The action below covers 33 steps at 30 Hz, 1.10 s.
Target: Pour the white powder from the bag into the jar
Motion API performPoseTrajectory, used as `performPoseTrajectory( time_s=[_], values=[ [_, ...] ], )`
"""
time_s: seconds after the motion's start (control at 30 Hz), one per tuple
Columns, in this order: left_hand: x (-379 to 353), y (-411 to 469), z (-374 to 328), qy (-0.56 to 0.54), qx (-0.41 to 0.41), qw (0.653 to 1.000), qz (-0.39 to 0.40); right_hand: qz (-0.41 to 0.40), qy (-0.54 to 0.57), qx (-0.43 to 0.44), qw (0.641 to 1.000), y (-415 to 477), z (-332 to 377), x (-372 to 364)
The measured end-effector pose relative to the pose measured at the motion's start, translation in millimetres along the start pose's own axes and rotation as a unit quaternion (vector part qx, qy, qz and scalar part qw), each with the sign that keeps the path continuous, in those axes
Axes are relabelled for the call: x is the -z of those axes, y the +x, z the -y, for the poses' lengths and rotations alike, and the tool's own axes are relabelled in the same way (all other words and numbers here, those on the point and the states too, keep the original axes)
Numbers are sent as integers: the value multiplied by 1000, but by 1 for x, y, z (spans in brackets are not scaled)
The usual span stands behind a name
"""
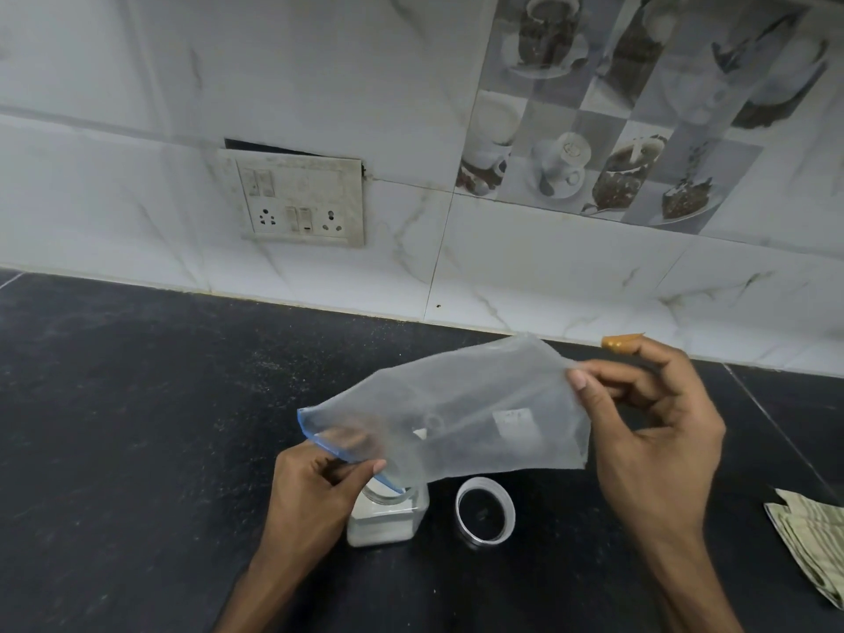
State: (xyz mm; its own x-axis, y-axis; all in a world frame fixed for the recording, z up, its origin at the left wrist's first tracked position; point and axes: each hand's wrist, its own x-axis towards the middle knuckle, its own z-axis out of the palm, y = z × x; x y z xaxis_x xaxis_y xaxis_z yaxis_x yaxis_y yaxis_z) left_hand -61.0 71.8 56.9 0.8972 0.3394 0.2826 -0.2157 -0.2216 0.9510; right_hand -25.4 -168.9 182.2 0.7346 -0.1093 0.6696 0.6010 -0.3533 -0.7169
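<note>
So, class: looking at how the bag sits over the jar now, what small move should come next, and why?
Probably lift the right hand a little higher and shake the bag gently. Its blue-edged mouth, pinched by the left hand, already sits at the open jar, which holds white powder, and the bag looks nearly empty, so only clinging remnants seem left. The lid lies beside the jar.

Both hands pinch closed, left hand [315, 486] low, right hand [657, 431] raised higher.
</note>
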Motion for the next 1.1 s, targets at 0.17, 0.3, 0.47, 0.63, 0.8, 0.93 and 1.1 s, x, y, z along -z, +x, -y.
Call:
performPoseTrajectory(
  time_s=[0.17,0.3,0.47,0.63,0.8,0.93,1.1],
  values=[
    [1,2,5,-8,-1,1000,1,112,-36,-39,992,-3,-10,2],
    [1,1,9,6,3,1000,-7,86,-53,-47,994,-6,-16,5],
    [1,3,9,11,8,1000,-4,32,-45,-18,998,-10,-11,0],
    [3,4,11,17,7,1000,-1,20,-32,-13,999,-11,-7,-5],
    [3,4,8,-1,20,1000,1,27,-12,-20,999,-8,-6,-6],
    [2,3,6,8,18,1000,0,19,-6,-23,1000,-7,-5,-7],
    [2,4,7,10,-1,1000,-1,-9,8,-25,1000,-6,-7,-7]
  ],
)
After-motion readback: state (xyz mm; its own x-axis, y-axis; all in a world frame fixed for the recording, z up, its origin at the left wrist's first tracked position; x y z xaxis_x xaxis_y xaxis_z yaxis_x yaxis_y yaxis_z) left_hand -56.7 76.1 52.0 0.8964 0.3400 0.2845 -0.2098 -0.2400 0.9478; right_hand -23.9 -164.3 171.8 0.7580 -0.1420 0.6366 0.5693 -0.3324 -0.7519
